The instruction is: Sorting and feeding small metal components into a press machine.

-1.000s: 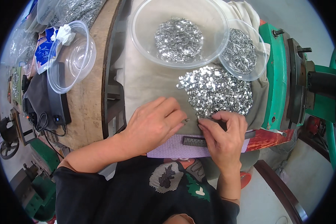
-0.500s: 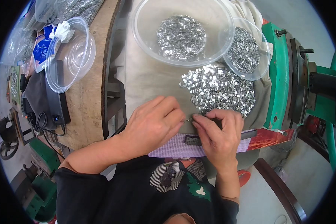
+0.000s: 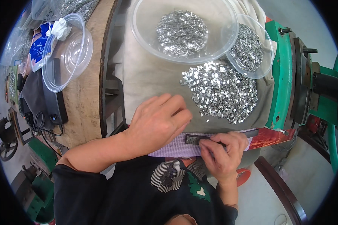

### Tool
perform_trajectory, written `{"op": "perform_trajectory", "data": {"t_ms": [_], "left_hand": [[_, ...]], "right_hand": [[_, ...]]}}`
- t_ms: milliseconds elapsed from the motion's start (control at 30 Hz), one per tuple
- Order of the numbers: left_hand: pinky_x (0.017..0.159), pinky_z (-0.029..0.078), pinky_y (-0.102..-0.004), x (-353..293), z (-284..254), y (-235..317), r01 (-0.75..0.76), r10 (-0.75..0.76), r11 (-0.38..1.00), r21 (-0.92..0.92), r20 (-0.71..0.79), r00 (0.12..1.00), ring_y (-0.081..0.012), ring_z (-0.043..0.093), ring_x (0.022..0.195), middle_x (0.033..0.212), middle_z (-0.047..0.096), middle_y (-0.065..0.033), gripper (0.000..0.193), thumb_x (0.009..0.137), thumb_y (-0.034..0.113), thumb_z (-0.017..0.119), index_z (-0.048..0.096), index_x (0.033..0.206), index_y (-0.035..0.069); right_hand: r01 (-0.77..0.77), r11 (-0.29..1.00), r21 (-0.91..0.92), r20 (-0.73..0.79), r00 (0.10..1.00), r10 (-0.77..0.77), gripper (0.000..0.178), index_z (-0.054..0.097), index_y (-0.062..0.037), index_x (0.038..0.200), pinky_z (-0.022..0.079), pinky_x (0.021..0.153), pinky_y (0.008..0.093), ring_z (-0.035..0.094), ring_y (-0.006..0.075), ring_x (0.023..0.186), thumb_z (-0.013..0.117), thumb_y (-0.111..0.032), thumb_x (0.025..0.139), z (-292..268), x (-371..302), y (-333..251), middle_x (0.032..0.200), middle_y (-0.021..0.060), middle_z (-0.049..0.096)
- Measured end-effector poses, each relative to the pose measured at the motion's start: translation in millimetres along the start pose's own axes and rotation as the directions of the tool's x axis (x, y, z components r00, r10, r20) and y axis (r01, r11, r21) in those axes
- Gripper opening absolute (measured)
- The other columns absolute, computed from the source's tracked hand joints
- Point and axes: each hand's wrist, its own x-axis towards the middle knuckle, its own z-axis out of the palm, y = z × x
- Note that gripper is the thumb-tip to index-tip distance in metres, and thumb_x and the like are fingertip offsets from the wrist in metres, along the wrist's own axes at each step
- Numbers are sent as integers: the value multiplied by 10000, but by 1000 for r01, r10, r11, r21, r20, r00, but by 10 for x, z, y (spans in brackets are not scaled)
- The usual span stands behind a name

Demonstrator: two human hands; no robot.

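My left hand (image 3: pixel 159 122) is over the cloth, left of the pile of small shiny metal pieces (image 3: pixel 223 92). Its fingers are curled in and the thumb side is pressed together; whatever they pinch is hidden. My right hand (image 3: pixel 224 153) is closed, its thumb and fingertips at a dark bar with a grooved end (image 3: pixel 192 139) that lies on a purple textured mat (image 3: pixel 171 148). Anything between those fingertips is too small to make out. One loose metal piece (image 3: pixel 207 120) lies on the cloth between the pile and my right hand.
Behind the pile stand a large clear plastic tub (image 3: pixel 139 41) and a smaller clear tub (image 3: pixel 267 62), both holding metal bits. A green machine frame (image 3: pixel 283 82) borders the right side. On the wooden table (image 3: pixel 84 108) at left sits a tilted clear container (image 3: pixel 79 56).
My right hand has moved down from the pile's near edge to the dark bar, parting from my left hand. My left hand has shifted slightly right. The view has moved a little.
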Motion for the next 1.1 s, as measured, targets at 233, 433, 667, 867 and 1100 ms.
{"op": "perform_trajectory", "data": {"t_ms": [233, 433, 667, 867, 1100], "left_hand": [[643, 467, -378, -73, 4, 44, -17, 17, 999, -37, 5, 1000, -250, 589, 749, 860, 590, -42, 182, 715, 82, 790, 662, 843, 77], [648, 463, -371, -167, -34, 196, -9, 10, 998, -68, 26, 1000, -246, 589, 747, 863, 598, -38, 187, 712, 88, 799, 664, 841, 76], [667, 455, -365, -252, 72, 233, 14, -9, 996, -86, 50, 999, -238, 585, 764, 883, 599, -31, 173, 727, 103, 792, 674, 851, 81], [684, 449, -370, -252, 97, 238, 2, 3, 998, -67, 67, 998, -234, 582, 792, 897, 601, -27, 161, 736, 119, 789, 680, 850, 87], [746, 428, -352, -285, 66, 227, 23, -12, 995, -99, 112, 994, -232, 562, 872, 956, 567, -41, 184, 811, 170, 732, 635, 938, 78]], "right_hand": [[-8, 1000, 7, -22, 1000, 8, 240, 760, -149, 895, 398, 841, 394, 547, 237, 915, 842, -133, 670, 8, 69, 93, 957, -11, 621], [-27, 999, -47, -73, 997, 24, 227, 758, -147, 920, 386, 839, 399, 557, 241, 923, 836, -138, 707, 61, 265, 175, 957, 1, 619], [-35, 998, -44, -33, 999, 33, 199, 750, -146, 899, 376, 861, 405, 560, 243, 938, 831, -158, 717, 35, 235, 188, 972, -1, 622], [-35, 998, -49, -40, 999, 33, 184, 740, -149, 875, 371, 870, 412, 563, 242, 954, 827, -154, 713, 84, 247, 171, 982, -9, 628], [-47, 997, -57, -34, 998, 45, 192, 731, -150, 864, 371, 873, 417, 565, 235, 955, 828, -157, 699, 67, 248, 145, 998, -14, 634]]}}
